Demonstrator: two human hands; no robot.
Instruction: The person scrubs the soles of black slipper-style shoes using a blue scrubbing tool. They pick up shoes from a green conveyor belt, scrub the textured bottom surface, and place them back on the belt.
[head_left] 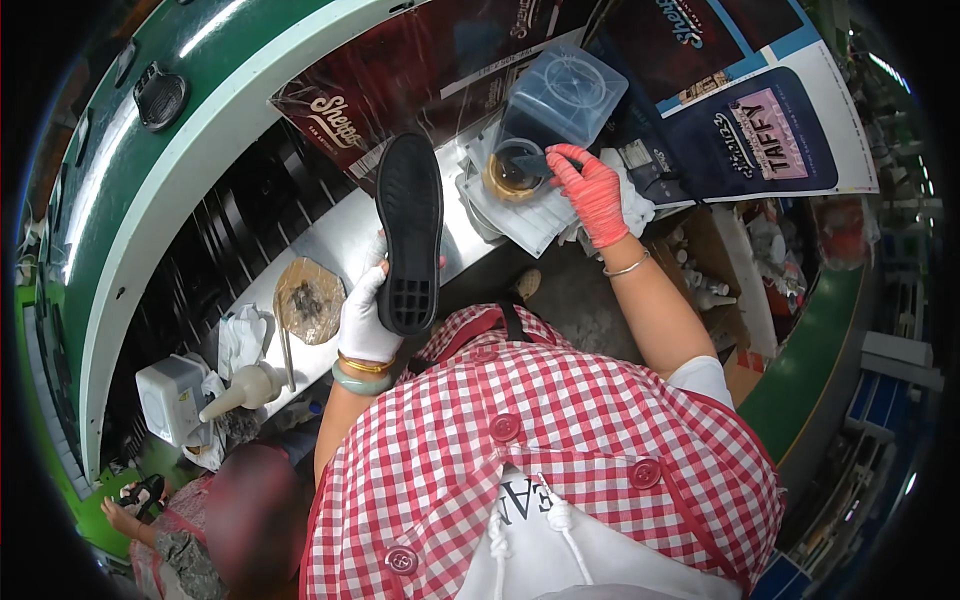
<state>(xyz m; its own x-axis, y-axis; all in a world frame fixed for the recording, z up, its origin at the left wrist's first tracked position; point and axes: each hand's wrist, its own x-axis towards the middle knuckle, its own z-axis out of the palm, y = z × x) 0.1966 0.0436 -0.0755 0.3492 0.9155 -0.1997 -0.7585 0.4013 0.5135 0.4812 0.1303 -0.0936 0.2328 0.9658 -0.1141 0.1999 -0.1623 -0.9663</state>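
Observation:
My left hand (366, 325), in a white glove, grips a black shoe sole (409, 220) by its edge. The sole stands lengthwise, its ribbed face up and square hollows at the near end. In a coral-red glove, my right hand (590, 195) pinches a small flat bluish-grey piece (536, 165) whose kind I cannot make out. That piece is at the rim of a round tub (492, 184) with brownish liquid inside; whether it touches the liquid is hard to tell. Stacked white sheets (530, 226) lie under the tub.
Beyond the tub stands a clear plastic container (570, 90). A metal table (330, 232) holds a plastic-wrapped round pad (310, 300), a squeeze bottle (245, 388) and a white canister (172, 400). Along the green conveyor lies another black sole (161, 98). A co-worker (190, 525) is at lower left.

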